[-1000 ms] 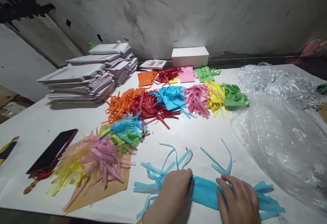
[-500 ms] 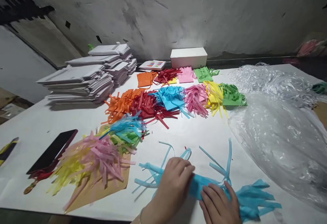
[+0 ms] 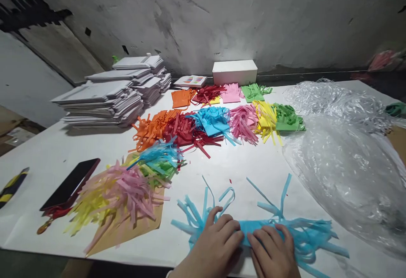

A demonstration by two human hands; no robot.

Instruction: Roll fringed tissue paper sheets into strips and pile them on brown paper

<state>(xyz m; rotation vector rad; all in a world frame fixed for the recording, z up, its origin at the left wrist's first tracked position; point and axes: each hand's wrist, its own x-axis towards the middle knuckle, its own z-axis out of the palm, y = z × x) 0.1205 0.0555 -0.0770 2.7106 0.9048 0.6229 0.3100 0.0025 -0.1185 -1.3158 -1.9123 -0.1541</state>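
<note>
left hand (image 3: 218, 240): bent over the blue paper (image 3: 249, 226), to the right of the brown sheet (image 3: 149, 225)
right hand (image 3: 274, 246): on the same blue paper, a bit farther right of the brown sheet
grip: both hands touching the blue paper with bent fingers; cannot tell if pinching or just pressing
blue paper: flat band in the middle, thin strips at both ends, lying right of the brown sheet
heap of pink and yellow strips (image 3: 127, 189): on top of the brown sheet
phone (image 3: 71, 185): left of the brown sheet
row of bright fringes (image 3: 212, 121): behind and right of the brown sheet
clear plastic (image 3: 345, 176): far right of the brown sheet
worktop (image 3: 215, 159): white, under the brown sheet
</note>
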